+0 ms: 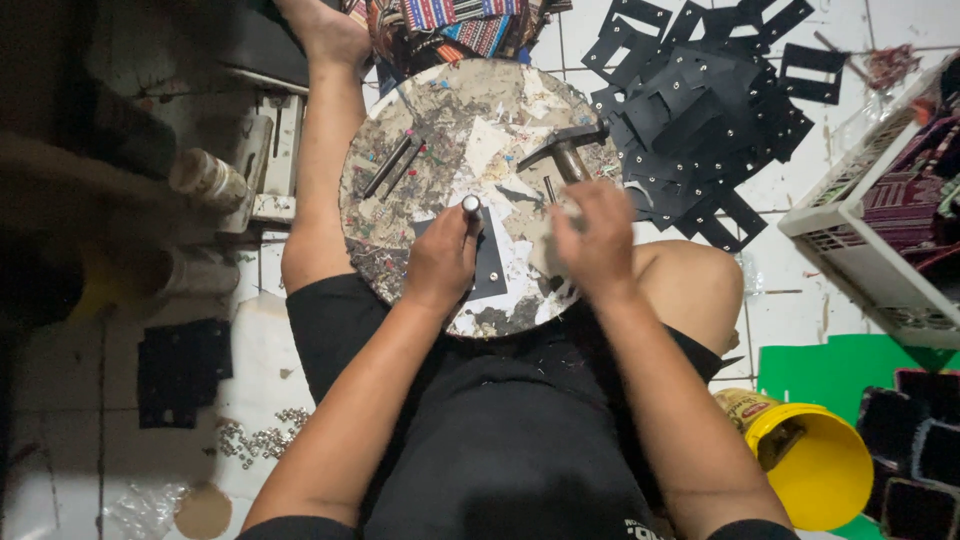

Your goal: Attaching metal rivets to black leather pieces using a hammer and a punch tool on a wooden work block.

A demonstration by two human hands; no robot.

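A heap of flat black cut-out pieces (700,110) lies on the white tiled floor (800,300) at far right. A white plastic basket (860,250) holding dark red woven cloth stands at the right edge. A yellow plastic bucket (815,465) sits near right, beside a green sheet (835,370). Small silver metal fittings (260,435) are scattered near left, close to a black flat piece (180,370). Striped woven fabric (460,25) lies far centre.

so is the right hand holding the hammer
No, the hammer lies on the round work board just beyond the right hand, whose fingers do not wrap its handle.
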